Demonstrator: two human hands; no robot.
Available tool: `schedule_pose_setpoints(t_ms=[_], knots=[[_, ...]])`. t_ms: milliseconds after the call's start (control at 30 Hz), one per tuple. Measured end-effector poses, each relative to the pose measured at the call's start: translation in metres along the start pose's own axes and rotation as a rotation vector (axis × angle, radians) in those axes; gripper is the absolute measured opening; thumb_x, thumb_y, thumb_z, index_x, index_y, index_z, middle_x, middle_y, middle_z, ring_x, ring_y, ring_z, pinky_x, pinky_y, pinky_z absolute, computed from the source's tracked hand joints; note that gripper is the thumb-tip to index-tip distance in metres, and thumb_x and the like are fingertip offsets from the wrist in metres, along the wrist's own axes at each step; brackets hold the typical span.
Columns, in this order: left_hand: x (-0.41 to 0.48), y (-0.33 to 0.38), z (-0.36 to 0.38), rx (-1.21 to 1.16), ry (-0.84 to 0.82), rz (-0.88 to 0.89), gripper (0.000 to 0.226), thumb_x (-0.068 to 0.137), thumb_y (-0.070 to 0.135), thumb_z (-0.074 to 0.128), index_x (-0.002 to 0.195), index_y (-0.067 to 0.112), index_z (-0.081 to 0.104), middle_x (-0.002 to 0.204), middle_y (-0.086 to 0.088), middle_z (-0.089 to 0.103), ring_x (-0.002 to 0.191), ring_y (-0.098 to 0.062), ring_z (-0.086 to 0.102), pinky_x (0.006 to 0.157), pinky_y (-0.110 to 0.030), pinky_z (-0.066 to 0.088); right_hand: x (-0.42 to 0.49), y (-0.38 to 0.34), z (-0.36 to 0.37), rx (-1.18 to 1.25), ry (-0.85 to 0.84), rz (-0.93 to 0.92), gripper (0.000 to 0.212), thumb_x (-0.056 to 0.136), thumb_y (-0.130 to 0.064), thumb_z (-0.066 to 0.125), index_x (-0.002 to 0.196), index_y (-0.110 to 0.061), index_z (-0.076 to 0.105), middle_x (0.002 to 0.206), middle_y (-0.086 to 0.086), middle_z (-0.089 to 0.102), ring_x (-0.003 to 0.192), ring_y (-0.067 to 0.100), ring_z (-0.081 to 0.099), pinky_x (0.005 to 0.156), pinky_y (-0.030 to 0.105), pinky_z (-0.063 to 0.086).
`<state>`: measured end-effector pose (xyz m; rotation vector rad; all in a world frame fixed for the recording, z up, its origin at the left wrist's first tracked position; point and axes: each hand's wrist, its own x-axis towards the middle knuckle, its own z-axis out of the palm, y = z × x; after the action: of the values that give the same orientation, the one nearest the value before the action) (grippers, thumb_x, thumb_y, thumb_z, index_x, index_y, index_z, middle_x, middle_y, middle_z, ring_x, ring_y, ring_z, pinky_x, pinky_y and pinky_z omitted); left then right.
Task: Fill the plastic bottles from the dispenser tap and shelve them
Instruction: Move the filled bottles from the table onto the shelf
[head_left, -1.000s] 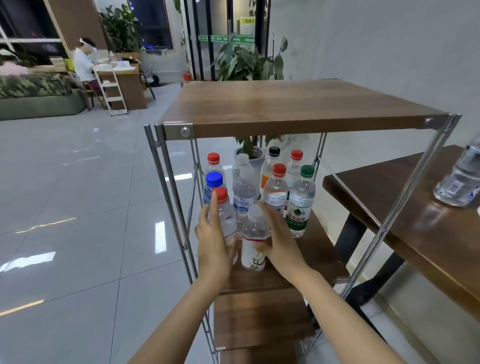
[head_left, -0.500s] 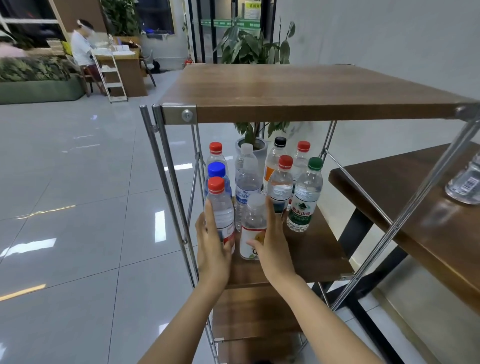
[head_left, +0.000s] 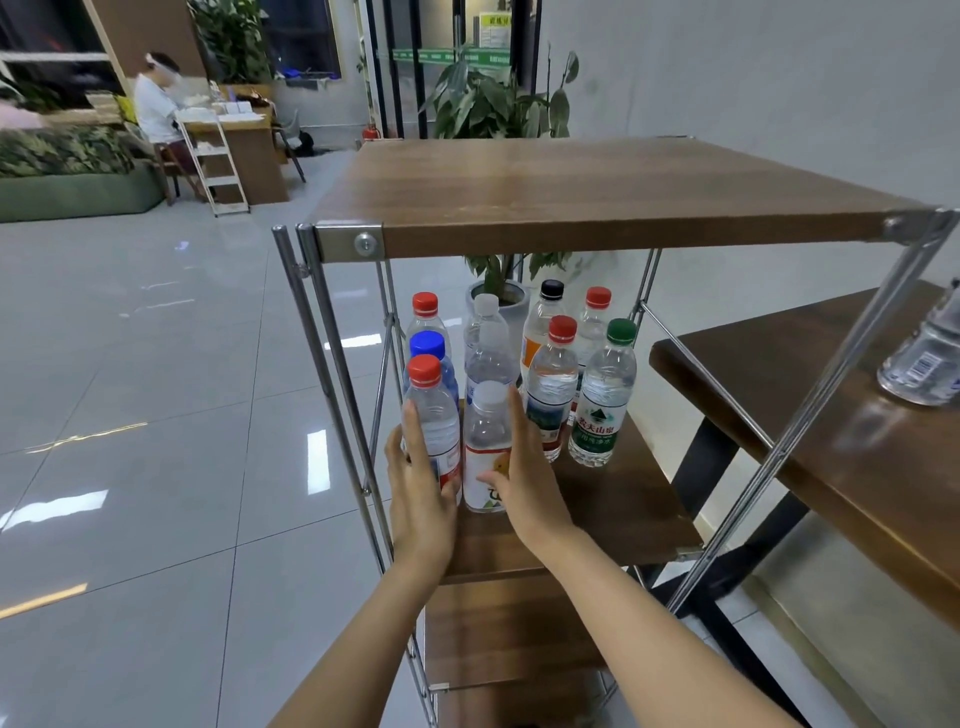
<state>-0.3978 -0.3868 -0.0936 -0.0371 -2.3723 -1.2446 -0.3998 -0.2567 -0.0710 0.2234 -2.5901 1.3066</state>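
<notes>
Left hand (head_left: 420, 493): we lay straight fingers flat against the red-capped bottle (head_left: 435, 415), gripping nothing.
Right hand (head_left: 522, 467): straight fingers run up the right side of the white-capped bottle (head_left: 485, 441), thumb touching its label, with no closed grip.
Bottles: both stand upright, touching side by side at the near left of the middle shelf (head_left: 613, 499), directly ahead of us.
Nearer hand: each hand meets its own bottle.
Farther back: more capped bottles, including a green-capped bottle (head_left: 602, 405).
Hidden: no dispenser is in view, and water levels are hard to read.
</notes>
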Motion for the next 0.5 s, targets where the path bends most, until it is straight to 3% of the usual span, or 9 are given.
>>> schedule_pose_setpoints(t_ms=[67,133,200,300,400,500], knots=[[-0.002,0.002,-0.001,0.009,-0.018,-0.013,0.124,0.085,0.01,0.076,0.145,0.06,-0.02,0.154,-0.007,0.023,0.134,-0.03,0.043,0.086,-0.029,0.044,-0.003,-0.004,-0.005,-0.024,-0.014,-0.003,0.112,0.087,-0.002,0.07,0.145,-0.054,-0.011,0.164,-0.006,0.012,0.137,-0.001,0.027,0.103,0.014,0.039],[-0.005,0.007,-0.005,0.024,-0.024,-0.02,0.123,0.084,0.012,0.077,0.149,0.054,-0.019,0.157,-0.009,0.019,0.14,-0.032,0.038,0.093,-0.037,0.048,-0.01,-0.01,-0.013,-0.074,-0.027,-0.005,0.11,0.089,-0.007,0.069,0.145,-0.054,-0.013,0.163,-0.007,0.014,0.14,0.01,0.035,0.104,0.03,0.042],[-0.012,0.014,-0.008,0.045,-0.026,-0.021,0.122,0.082,0.011,0.079,0.153,0.046,-0.014,0.16,-0.01,0.016,0.144,-0.033,0.03,0.099,-0.045,0.047,-0.02,-0.015,-0.022,-0.132,-0.047,-0.002,0.103,0.092,-0.012,0.066,0.148,-0.052,-0.011,0.163,-0.008,0.014,0.141,0.014,0.036,0.103,0.031,0.042],[-0.032,0.026,-0.014,0.127,-0.047,0.0,0.122,0.076,0.009,0.084,0.156,0.04,-0.002,0.162,-0.009,0.01,0.145,-0.033,0.023,0.097,-0.047,0.05,-0.041,-0.022,-0.036,-0.185,-0.05,0.034,0.097,0.093,-0.022,0.066,0.15,-0.05,-0.007,0.163,-0.011,0.013,0.145,0.015,0.03,0.108,0.04,0.041],[-0.056,0.04,-0.014,0.157,-0.083,0.045,0.114,0.073,0.009,0.086,0.154,0.034,0.011,0.162,-0.008,0.014,0.146,-0.035,0.024,0.107,-0.053,0.045,-0.064,-0.027,-0.054,-0.201,-0.031,0.107,0.082,0.095,-0.027,0.063,0.152,-0.046,0.006,0.159,-0.01,0.029,0.141,0.014,0.038,0.108,0.041,0.041],[-0.079,0.067,-0.005,0.101,-0.155,0.143,0.096,0.072,0.004,0.085,0.149,0.024,0.033,0.156,-0.011,0.029,0.143,-0.033,0.032,0.11,-0.05,0.042,-0.089,-0.027,-0.078,-0.238,0.041,0.148,0.07,0.096,-0.028,0.061,0.15,-0.043,0.019,0.145,-0.011,0.048,0.129,0.012,0.049,0.101,0.036,0.046]])
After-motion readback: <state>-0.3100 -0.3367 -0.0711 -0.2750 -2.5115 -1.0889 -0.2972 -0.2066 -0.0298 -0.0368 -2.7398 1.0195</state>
